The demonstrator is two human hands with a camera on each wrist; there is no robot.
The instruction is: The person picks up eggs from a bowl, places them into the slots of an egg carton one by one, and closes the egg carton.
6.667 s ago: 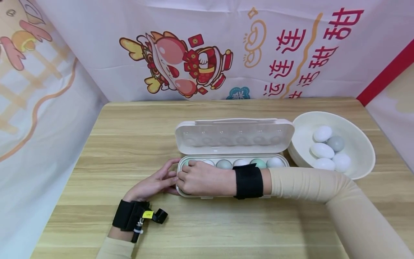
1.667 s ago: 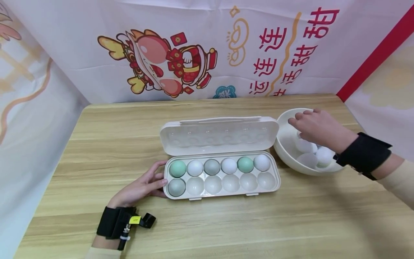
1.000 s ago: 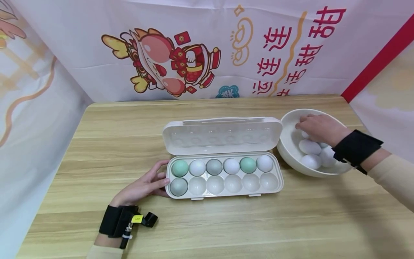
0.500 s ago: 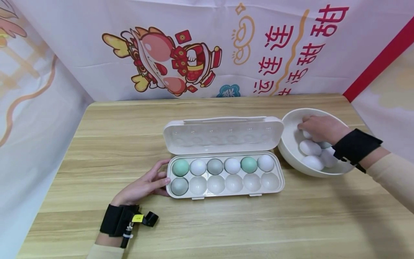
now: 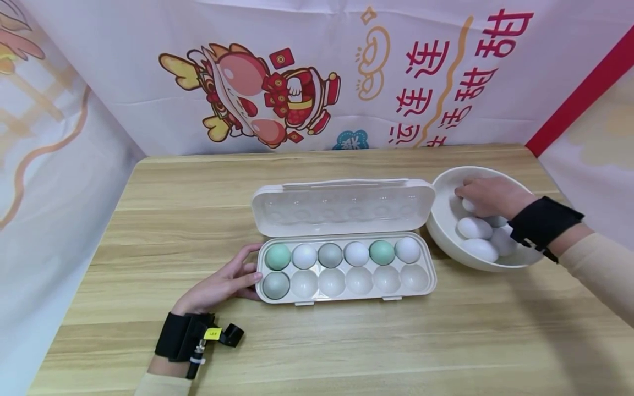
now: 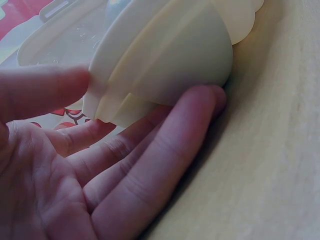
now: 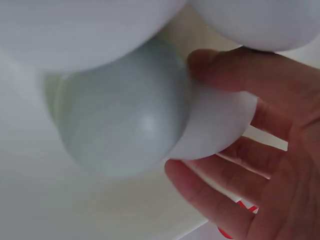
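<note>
My left hand [image 5: 223,283] holds the left end of a white egg box [image 5: 359,280], thumb on its rim and fingers against the outer wall [image 6: 195,55]. Eggs fill the far row in green, white and grey; one grey egg [image 5: 275,285] sits in the near row's leftmost cup. Over on the right, my right hand [image 5: 495,197] reaches down into a white bowl [image 5: 446,220]. Its thumb and fingers curl round a white egg [image 7: 215,120], seen in the right wrist view behind a pale grey-green egg [image 7: 125,110]. The hand hides part of the bowl in the head view.
The box's clear lid [image 5: 342,212] stands raised at the back, its right end close to the bowl. More white eggs [image 5: 479,249] lie in the bowl. A wooden table [image 5: 317,346] carries everything, with a printed cloth [image 5: 317,33] hanging behind.
Earlier, my right hand was over the box's left end; it has since moved right to the bowl and lowered among the eggs. My left hand keeps its place on the box.
</note>
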